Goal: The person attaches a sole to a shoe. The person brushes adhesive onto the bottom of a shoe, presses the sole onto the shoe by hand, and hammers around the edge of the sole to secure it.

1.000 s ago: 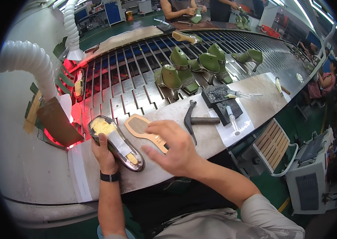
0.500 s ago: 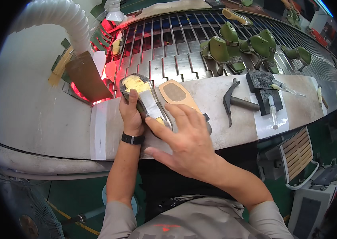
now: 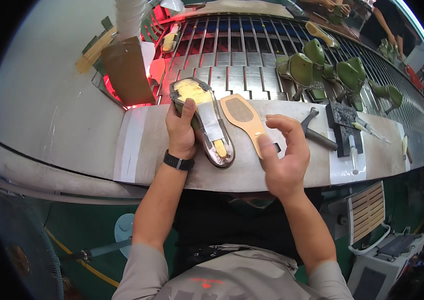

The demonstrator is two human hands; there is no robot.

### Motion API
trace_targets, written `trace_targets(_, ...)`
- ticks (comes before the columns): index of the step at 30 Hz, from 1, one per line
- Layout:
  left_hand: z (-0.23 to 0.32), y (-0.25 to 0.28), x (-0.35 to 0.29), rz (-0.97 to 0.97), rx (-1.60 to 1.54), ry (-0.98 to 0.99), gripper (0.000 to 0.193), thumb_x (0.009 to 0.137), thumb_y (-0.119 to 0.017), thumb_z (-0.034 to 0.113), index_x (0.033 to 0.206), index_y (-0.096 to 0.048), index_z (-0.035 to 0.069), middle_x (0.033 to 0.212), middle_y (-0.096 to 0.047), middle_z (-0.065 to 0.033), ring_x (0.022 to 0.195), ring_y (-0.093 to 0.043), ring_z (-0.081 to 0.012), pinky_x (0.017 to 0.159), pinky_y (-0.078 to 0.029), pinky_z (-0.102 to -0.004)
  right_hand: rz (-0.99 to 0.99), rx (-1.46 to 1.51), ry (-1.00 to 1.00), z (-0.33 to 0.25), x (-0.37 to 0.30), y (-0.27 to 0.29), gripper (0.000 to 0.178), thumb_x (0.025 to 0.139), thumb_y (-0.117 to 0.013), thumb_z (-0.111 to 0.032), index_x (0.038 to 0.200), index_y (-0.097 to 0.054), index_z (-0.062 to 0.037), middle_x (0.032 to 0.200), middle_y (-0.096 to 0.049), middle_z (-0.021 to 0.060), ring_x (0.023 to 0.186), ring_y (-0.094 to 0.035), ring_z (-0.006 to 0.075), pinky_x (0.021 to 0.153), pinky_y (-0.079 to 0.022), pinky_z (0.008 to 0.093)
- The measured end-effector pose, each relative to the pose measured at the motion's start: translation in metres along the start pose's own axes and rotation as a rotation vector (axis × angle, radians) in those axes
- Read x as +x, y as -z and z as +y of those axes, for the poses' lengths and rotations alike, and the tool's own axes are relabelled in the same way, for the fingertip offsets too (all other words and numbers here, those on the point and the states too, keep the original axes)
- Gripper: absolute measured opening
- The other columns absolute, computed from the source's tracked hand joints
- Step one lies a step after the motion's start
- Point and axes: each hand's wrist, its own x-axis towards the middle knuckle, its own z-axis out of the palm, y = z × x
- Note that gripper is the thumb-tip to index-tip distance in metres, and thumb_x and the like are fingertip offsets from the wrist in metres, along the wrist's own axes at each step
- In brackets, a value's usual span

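My left hand [image 3: 180, 131] grips a shoe in the making [image 3: 211, 120] by its side, thumb on the upturned bottom. That bottom shows a yellow patch at the broad end, a whitish strip in the middle and a dark gathered edge. Just right of it, a tan sole [image 3: 240, 110] with a grey-brown oval patch lies on the bench. My right hand [image 3: 288, 162] hovers by the sole's narrow end, thumb and forefinger apart, with nothing seen between them. It partly hides that end and a small black piece [image 3: 276, 147].
A hammer [image 3: 317, 131] and a black block [image 3: 342, 117] with brush-like tools lie to the right on the bench [image 3: 147, 135]. Green heeled shoes [image 3: 301, 70] stand on the slatted metal conveyor [image 3: 232, 80]. A brown flap [image 3: 128, 72] hangs before a red glow at left.
My right hand has left the shoe's bottom and moved right, over beside the sole. The left hand still holds the shoe, now more fully in sight. The whole view has shifted somewhat.
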Motion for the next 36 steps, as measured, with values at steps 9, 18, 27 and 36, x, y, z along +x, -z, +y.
trace_targets(9, 0.042, -0.013, -0.034, -0.156, -0.101, -0.186, 0.065, 0.100, -0.074, 0.042, 0.141, -0.052, -0.004, 0.127, -0.067, -0.0091, 0.117, -0.063, -0.0179, 0.103, -0.050, -0.0344, -0.369, -0.407, -0.181, 0.029, -0.051, 0.032, 0.029, 0.092, -0.072, -0.010, 0.119, -0.067, 0.0023, 0.147, -0.055, 0.0299, 0.129, -0.058, 0.0447, 0.108, -0.047, 0.0451)
trace_targets(18, 0.084, -0.020, -0.049, -0.170, -0.136, -0.025, 0.056, 0.104, -0.068, 0.029, 0.145, -0.049, -0.004, 0.128, -0.067, -0.0106, 0.117, -0.065, -0.0187, 0.103, -0.051, -0.0353, -0.013, 0.674, -0.775, -0.055, -0.157, 0.103, 0.073, 0.096, -0.069, -0.058, 0.139, -0.052, -0.0014, 0.157, -0.045, 0.0313, 0.136, -0.058, 0.0376, 0.110, -0.051, 0.0479)
trace_targets(27, 0.114, -0.033, -0.044, -0.259, -0.056, 0.136, 0.043, 0.105, -0.060, 0.017, 0.142, -0.048, -0.002, 0.133, -0.065, -0.0225, 0.119, -0.068, -0.0283, 0.103, -0.057, -0.0443, -0.116, 0.654, -1.084, -0.024, -0.125, 0.064, 0.020, 0.099, -0.067, -0.011, 0.110, -0.066, 0.0066, 0.089, -0.074, 0.0179, 0.075, -0.075, 0.0296, 0.070, -0.065, 0.0423)
trace_targets(36, 0.142, -0.054, -0.074, -0.465, 0.026, 0.038, 0.045, 0.102, -0.063, 0.004, 0.145, -0.049, 0.000, 0.135, -0.066, -0.0271, 0.124, -0.068, -0.0334, 0.104, -0.058, -0.0440, -0.543, 0.704, -0.632, -0.116, -0.041, 0.021, 0.024, 0.106, -0.059, -0.010, 0.111, -0.072, 0.0103, 0.097, -0.078, 0.0187, 0.084, -0.077, 0.0216, 0.076, -0.065, 0.0350)
